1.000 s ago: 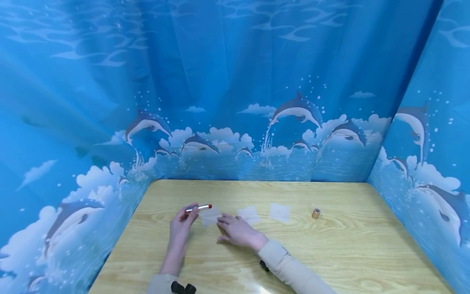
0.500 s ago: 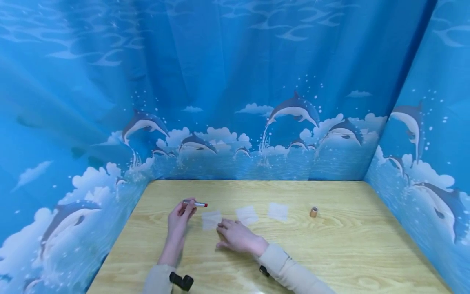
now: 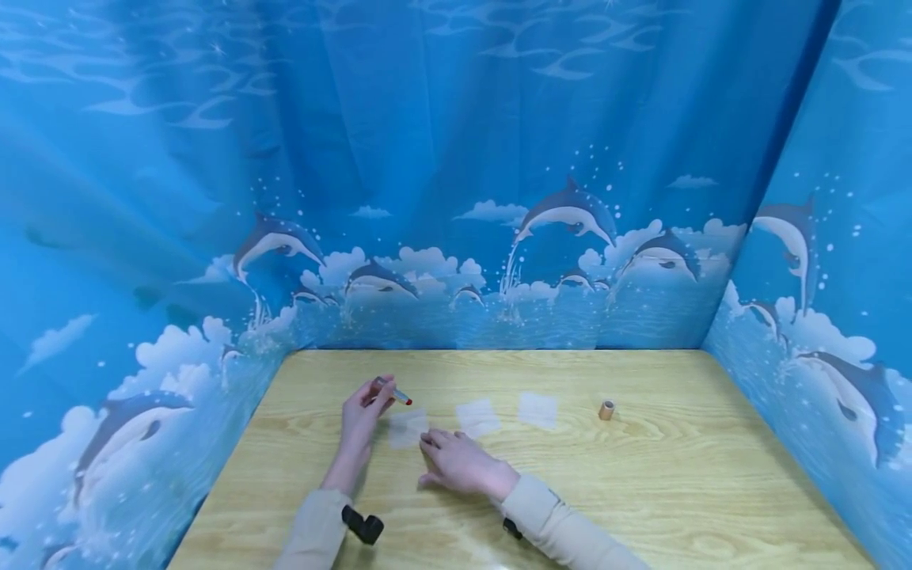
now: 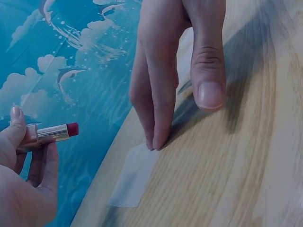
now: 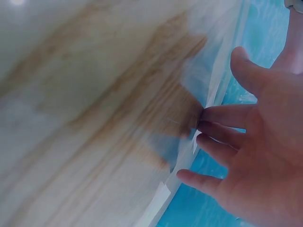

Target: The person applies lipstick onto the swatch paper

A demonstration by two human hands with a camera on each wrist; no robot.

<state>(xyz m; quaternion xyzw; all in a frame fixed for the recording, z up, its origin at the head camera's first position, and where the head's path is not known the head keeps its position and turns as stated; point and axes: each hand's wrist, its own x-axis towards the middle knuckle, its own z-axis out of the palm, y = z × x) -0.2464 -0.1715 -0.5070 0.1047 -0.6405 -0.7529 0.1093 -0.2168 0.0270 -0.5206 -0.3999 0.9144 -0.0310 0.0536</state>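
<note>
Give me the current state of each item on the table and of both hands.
lipstick: uncapped, red tip out, held above the table.
left hand: grips the lipstick.
right hand: fingers straight, fingertips pressing the nearest sheet.
nearest sheet: flat on the table, pinned at its edge.
middle sheet: flat, untouched.
far sheet: flat, untouched.
small tan cylinder: upright, standing alone.

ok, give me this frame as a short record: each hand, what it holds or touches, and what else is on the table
left hand: grips an uncapped red lipstick, raised off the table, tip pointing right and slightly down
right hand: fingers straight, fingertips pressing the edge of the nearest translucent sheet
other sheets: two more translucent squares in a row to the right, untouched
small tan cylinder: upright, far right, apart from both hands
surface: wooden table
backdrop: blue dolphin curtain on three sides
</note>
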